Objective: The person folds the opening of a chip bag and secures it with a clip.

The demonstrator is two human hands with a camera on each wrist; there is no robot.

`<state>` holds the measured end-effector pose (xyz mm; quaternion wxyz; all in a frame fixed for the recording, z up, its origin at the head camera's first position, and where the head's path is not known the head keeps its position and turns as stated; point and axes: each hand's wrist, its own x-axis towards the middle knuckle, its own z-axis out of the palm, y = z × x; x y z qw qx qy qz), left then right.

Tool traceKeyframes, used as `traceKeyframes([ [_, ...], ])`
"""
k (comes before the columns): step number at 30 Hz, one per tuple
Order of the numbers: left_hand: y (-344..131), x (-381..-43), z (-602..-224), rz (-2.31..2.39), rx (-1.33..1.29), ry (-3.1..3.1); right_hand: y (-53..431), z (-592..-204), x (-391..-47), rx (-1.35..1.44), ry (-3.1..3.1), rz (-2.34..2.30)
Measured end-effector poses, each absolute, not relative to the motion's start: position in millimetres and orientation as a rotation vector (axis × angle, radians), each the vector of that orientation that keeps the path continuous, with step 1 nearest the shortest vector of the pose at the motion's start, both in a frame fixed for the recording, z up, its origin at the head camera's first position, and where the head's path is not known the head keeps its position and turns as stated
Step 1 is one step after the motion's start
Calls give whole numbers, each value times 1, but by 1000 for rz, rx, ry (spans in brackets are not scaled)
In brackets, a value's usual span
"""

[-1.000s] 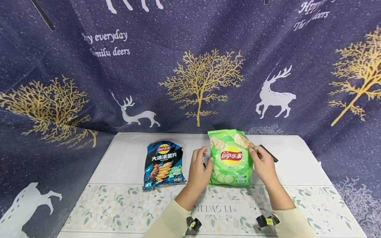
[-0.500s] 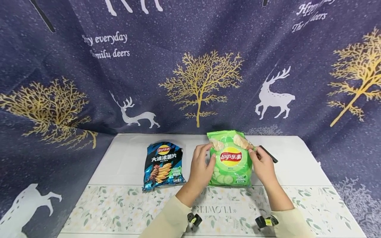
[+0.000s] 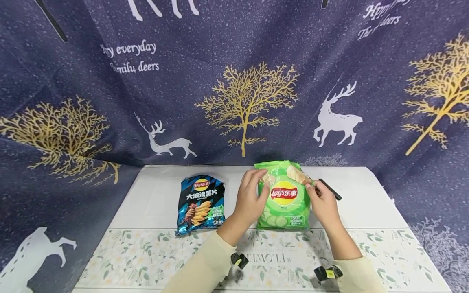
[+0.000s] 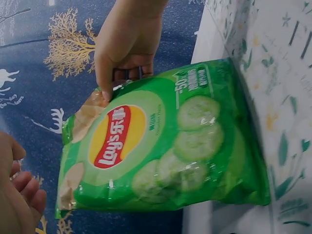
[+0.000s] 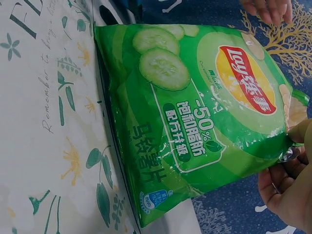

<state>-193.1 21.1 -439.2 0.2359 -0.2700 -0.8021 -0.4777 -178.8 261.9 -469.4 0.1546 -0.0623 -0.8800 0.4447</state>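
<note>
A green Lay's chip bag with cucumber pictures stands upright on the table, its front facing me. My right hand pinches the bag's right edge between thumb and fingers; the right wrist view shows this grip closely. By the bag's upper left side is my left hand, fingers bent loosely and apart from one another. In the left wrist view a gap separates this left hand from the bag. A blue and black Lay's chip bag lies to the left of both hands.
A black stick-like object lies behind my right hand, partly hidden. The white table has a floral strip along its front. A dark blue curtain with deer and trees hangs at the back.
My left hand has moved up along the green chip bag's left side, toward its top corner. The right hand keeps its pinch, and the blue bag stays put.
</note>
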Motion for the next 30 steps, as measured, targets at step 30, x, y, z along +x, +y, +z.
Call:
traceKeyframes([
  [30, 53, -216, -414, -1022, -838, -2231, 264, -468, -175, -146, -2508, 1275],
])
